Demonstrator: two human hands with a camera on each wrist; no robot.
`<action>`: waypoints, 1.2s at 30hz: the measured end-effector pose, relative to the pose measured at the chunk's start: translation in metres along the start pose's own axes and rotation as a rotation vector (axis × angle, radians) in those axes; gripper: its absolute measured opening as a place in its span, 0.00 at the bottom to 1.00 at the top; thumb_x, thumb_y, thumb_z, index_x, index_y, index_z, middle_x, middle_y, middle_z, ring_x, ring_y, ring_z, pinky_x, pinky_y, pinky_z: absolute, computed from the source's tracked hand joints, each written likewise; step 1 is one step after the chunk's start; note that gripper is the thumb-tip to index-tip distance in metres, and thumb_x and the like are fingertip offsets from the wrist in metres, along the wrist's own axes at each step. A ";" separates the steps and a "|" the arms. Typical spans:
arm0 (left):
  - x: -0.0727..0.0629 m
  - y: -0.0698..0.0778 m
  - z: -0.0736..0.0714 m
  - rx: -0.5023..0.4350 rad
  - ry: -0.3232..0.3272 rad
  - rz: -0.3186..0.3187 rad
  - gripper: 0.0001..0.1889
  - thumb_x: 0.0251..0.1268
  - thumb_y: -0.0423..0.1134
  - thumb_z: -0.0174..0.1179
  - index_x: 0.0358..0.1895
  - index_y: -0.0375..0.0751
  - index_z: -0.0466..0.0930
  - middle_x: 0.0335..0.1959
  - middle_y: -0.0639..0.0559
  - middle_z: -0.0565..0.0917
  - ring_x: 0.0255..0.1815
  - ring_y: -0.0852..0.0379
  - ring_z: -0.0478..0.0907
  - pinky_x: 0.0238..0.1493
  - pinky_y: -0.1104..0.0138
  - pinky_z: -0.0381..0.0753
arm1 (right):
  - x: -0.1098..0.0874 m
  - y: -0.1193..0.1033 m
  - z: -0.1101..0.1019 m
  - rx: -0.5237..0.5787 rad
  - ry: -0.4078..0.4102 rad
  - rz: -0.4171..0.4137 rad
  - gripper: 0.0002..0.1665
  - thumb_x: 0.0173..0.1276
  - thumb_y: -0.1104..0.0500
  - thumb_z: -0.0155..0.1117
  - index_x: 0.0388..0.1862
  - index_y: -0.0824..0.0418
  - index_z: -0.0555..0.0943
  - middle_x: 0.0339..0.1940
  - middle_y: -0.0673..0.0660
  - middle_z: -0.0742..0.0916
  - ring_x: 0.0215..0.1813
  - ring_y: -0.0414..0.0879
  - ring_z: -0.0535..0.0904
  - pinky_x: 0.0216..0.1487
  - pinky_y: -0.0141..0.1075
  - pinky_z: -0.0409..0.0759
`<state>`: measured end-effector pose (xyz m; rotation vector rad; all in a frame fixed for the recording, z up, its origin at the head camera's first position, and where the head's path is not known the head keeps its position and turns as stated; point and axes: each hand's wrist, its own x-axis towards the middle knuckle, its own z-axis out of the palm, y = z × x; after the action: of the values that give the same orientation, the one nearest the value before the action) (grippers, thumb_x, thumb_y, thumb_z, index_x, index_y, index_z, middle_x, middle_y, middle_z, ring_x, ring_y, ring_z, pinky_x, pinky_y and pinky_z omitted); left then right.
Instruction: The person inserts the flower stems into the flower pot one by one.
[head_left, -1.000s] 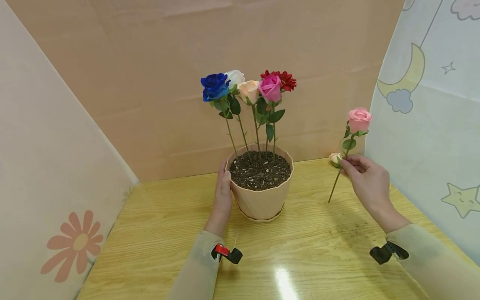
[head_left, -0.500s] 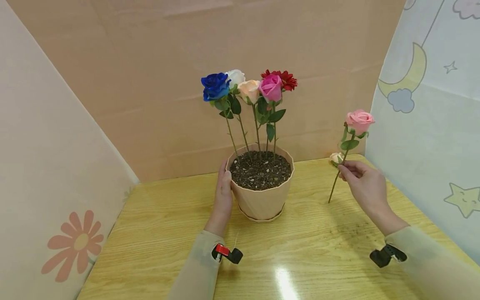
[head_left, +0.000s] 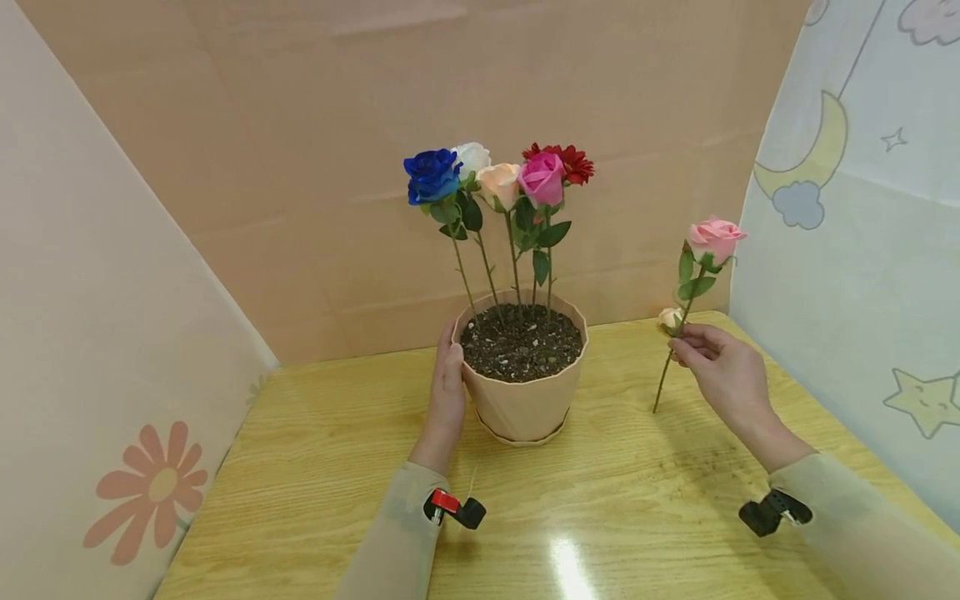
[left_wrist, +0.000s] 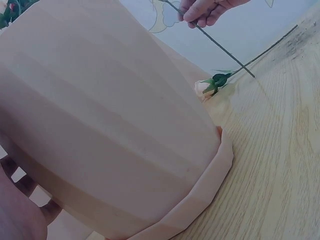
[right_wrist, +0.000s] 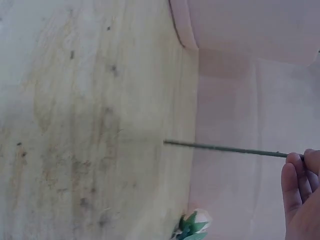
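My left hand (head_left: 447, 392) rests against the left side of a pale pink flowerpot (head_left: 525, 408), its fingers along the wall. Dark soil (head_left: 517, 346) fills the pot. Standing in it are a blue rose (head_left: 432, 177), a white flower (head_left: 472, 160), a peach rose (head_left: 499, 183), a magenta rose (head_left: 542, 178) and a red flower (head_left: 576, 165). To the right, my right hand (head_left: 731, 375) pinches the stem of a light pink rose (head_left: 715, 240), bloom up, with the stem's lower end (right_wrist: 200, 146) pointing down toward the table.
A cream rose (left_wrist: 206, 88) lies on the wooden table (head_left: 330, 467) behind my right hand. Under the pot is a matching saucer (left_wrist: 202, 197). Dark crumbs (right_wrist: 82, 175) dot the tabletop at the right. Cloth backdrops (head_left: 315, 167) enclose the back and sides.
My right hand has shifted slightly left and down with the pink rose, whose bloom now leans a little more to the right. The left hand and pot have stayed in place.
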<state>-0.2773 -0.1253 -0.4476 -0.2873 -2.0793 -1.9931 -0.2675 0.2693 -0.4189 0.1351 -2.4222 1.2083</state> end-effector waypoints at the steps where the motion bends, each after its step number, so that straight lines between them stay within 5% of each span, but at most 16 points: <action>1: 0.000 0.000 0.000 0.001 0.000 -0.001 0.32 0.93 0.56 0.35 0.92 0.58 0.50 0.92 0.50 0.49 0.91 0.45 0.43 0.85 0.36 0.44 | 0.001 -0.002 0.000 0.003 0.008 -0.009 0.22 0.85 0.54 0.68 0.65 0.70 0.86 0.50 0.68 0.92 0.39 0.23 0.84 0.38 0.20 0.81; 8: 0.000 0.002 0.001 -0.006 0.002 -0.007 0.31 0.93 0.54 0.34 0.91 0.59 0.52 0.92 0.53 0.49 0.91 0.45 0.42 0.85 0.35 0.44 | 0.009 -0.042 -0.010 0.111 0.067 -0.086 0.15 0.82 0.59 0.71 0.58 0.68 0.90 0.44 0.57 0.94 0.38 0.28 0.89 0.41 0.22 0.85; 14: 0.001 0.001 -0.001 0.002 0.010 0.000 0.30 0.93 0.53 0.34 0.92 0.58 0.52 0.92 0.50 0.49 0.91 0.44 0.43 0.85 0.35 0.45 | 0.017 -0.086 -0.018 0.147 0.065 -0.091 0.15 0.81 0.53 0.72 0.57 0.61 0.92 0.41 0.47 0.95 0.39 0.31 0.90 0.41 0.23 0.85; 25: 0.001 0.000 -0.001 -0.016 0.002 0.009 0.31 0.93 0.53 0.34 0.92 0.56 0.52 0.92 0.47 0.49 0.91 0.43 0.43 0.85 0.35 0.43 | 0.028 -0.167 -0.017 0.334 0.076 -0.177 0.11 0.78 0.58 0.76 0.53 0.63 0.93 0.38 0.47 0.95 0.38 0.39 0.92 0.43 0.25 0.86; 36: 0.001 0.000 0.000 -0.028 0.012 0.003 0.32 0.92 0.52 0.36 0.91 0.53 0.52 0.92 0.46 0.50 0.91 0.43 0.43 0.85 0.36 0.43 | 0.043 -0.211 0.024 0.396 -0.021 -0.291 0.13 0.81 0.61 0.72 0.54 0.69 0.91 0.43 0.60 0.94 0.40 0.44 0.91 0.48 0.31 0.88</action>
<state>-0.2781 -0.1251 -0.4477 -0.2827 -2.0443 -2.0191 -0.2567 0.1252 -0.2574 0.5976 -2.0581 1.5299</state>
